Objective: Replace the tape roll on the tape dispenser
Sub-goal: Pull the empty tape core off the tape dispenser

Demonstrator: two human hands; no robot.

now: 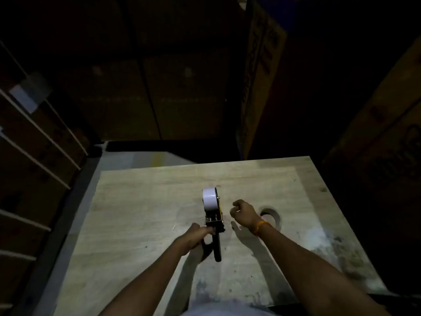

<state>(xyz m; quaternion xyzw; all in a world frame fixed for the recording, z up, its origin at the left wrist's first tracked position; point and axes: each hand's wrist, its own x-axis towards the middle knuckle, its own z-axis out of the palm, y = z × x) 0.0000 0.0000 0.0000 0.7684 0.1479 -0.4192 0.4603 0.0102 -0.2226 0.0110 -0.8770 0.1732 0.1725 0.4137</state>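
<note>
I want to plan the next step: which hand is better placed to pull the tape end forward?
Probably the right hand: it is free beside the tape roll, while the left hand holds the dispenser.

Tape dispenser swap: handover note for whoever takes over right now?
Left hand: fingers at the tape dispenser just above the handle, steadying it on the wooden table.
Right hand: loosely closed, apart from the dispenser, holding nothing visible.
White tape roll: already seated on the dispenser.
Cardboard core: lying on the table behind the right wrist, likely the spent roll.
Left: cannot tell whether tape is threaded; check it, then test.
</note>
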